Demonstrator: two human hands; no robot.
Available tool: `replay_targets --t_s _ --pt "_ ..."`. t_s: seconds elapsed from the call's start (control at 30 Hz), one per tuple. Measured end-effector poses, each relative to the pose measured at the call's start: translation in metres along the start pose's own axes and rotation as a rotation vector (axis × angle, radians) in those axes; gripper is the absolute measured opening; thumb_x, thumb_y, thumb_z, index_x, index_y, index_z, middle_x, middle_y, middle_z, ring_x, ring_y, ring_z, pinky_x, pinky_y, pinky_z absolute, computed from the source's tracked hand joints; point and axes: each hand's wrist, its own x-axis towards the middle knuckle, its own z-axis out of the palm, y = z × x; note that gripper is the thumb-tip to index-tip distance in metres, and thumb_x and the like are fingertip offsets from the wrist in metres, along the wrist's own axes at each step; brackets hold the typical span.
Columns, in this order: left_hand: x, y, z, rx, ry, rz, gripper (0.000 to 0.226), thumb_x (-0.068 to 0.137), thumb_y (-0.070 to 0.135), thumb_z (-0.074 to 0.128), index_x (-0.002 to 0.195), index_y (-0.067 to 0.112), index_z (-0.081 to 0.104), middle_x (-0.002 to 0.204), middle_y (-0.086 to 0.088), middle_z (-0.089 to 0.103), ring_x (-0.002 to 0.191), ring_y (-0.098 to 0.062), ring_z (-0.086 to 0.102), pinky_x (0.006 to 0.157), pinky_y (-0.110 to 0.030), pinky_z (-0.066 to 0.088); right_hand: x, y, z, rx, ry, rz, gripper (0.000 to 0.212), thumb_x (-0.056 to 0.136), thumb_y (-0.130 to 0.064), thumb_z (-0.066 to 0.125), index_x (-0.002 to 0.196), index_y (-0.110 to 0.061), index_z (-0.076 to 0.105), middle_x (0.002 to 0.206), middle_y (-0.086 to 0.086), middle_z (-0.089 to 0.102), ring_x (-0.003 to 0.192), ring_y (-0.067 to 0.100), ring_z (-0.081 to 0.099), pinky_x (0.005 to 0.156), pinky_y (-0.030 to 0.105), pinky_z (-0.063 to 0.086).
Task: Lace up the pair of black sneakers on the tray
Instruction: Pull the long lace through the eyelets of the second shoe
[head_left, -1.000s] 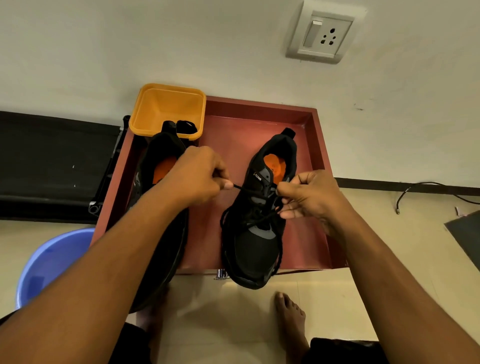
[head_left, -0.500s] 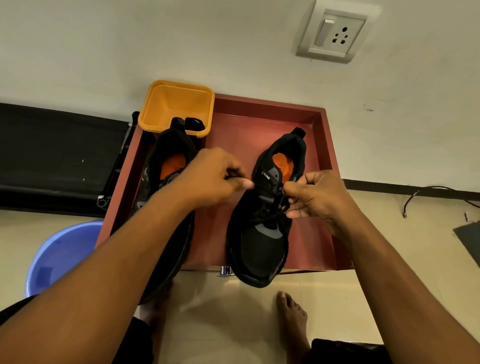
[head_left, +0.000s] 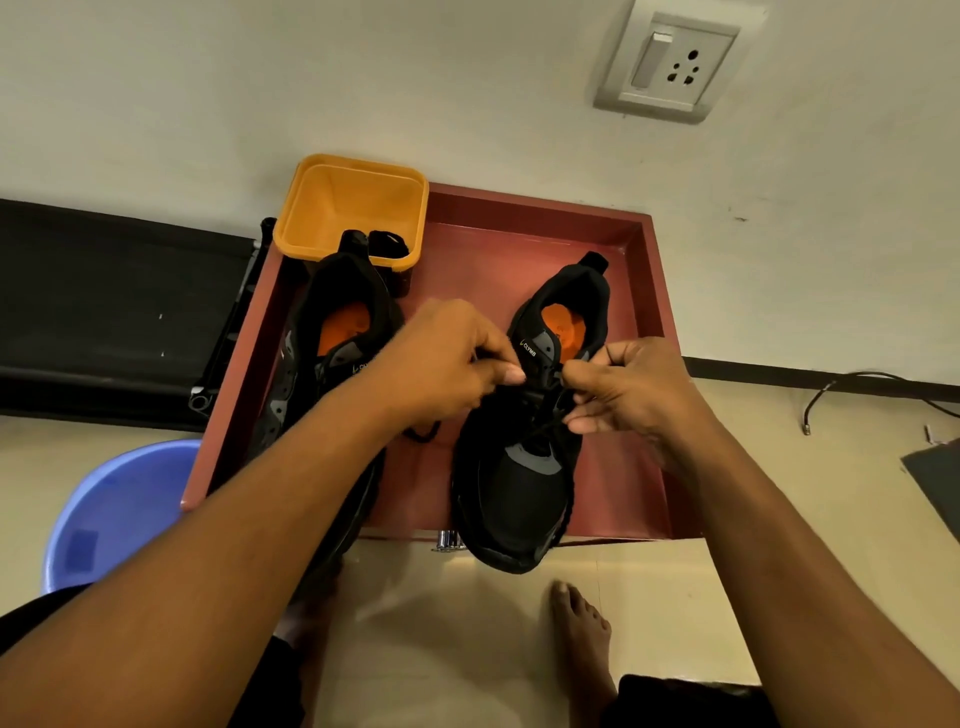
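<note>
Two hands lacing a black sneaker on a red tray.
Left hand (head_left: 447, 364) and right hand (head_left: 631, 387) pinch the lace (head_left: 545, 423) over the right sneaker (head_left: 524, 499); the left sneaker (head_left: 332, 332) lies beside it on the tray (head_left: 639, 312).

The one wide head view looks steeply down, close over the tray (head_left: 467, 260), taking in the wall (head_left: 363, 78) above and a foot (head_left: 582, 623) below.

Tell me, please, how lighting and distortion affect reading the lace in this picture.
Head view: dim, warm light; the black lace merges with the sneaker between the left hand and right hand, showing clearly only against the red tray. Head view: wide-angle distortion bows the tray's edges; hands look sharp, no glare.
</note>
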Motion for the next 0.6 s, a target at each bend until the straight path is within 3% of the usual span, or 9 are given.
replay_targets --t_s 0.17,0.27,0.37,0.43,0.6 --pt "0.002 -0.01 -0.007 0.082 0.037 -0.021 0.006 0.09 0.027 0.078 0.092 0.023 0.081 0.076 0.016 0.07 0.077 0.002 0.066 0.077 -0.024 0.055 0.0 0.001 0.0 0.028 -0.012 0.016 0.016 0.089 -0.005 0.078 0.092 0.004 0.066 0.067 0.02 0.066 0.056 0.026 0.074 0.048 0.029 0.06" --pt "0.001 -0.003 0.004 0.075 -0.02 0.046 0.008 0.089 0.024 0.079 0.096 0.023 0.082 0.079 0.019 0.068 0.072 0.014 0.062 0.071 -0.007 0.045 0.002 0.002 -0.001 0.028 -0.012 0.017 0.017 0.089 -0.006 0.078 0.093 0.006 0.067 0.066 0.02 0.067 0.056 0.026 0.074 0.048 0.028 0.059" --pt "0.004 -0.011 -0.011 0.119 0.078 0.017 0.005 0.088 0.021 0.08 0.093 0.02 0.082 0.08 0.013 0.068 0.065 0.01 0.06 0.071 -0.017 0.048 0.002 0.002 -0.001 0.025 -0.016 0.013 0.017 0.088 -0.006 0.079 0.092 0.006 0.066 0.068 0.02 0.068 0.057 0.026 0.075 0.049 0.029 0.06" --pt "0.005 -0.019 -0.02 0.102 0.119 -0.036 0.004 0.088 0.021 0.08 0.092 0.021 0.082 0.082 0.011 0.071 0.07 0.004 0.061 0.076 -0.025 0.052 0.002 0.002 -0.002 0.019 -0.009 0.004 0.016 0.088 -0.005 0.079 0.087 0.003 0.065 0.068 0.02 0.067 0.055 0.025 0.074 0.048 0.029 0.059" --pt "-0.003 -0.002 -0.003 -0.017 -0.019 0.023 0.008 0.09 0.024 0.079 0.097 0.028 0.08 0.074 0.013 0.073 0.067 -0.002 0.071 0.072 -0.022 0.058 0.003 0.003 -0.004 0.037 0.0 -0.011 0.023 0.088 -0.005 0.08 0.091 0.013 0.066 0.072 0.03 0.071 0.062 0.035 0.076 0.051 0.034 0.063"
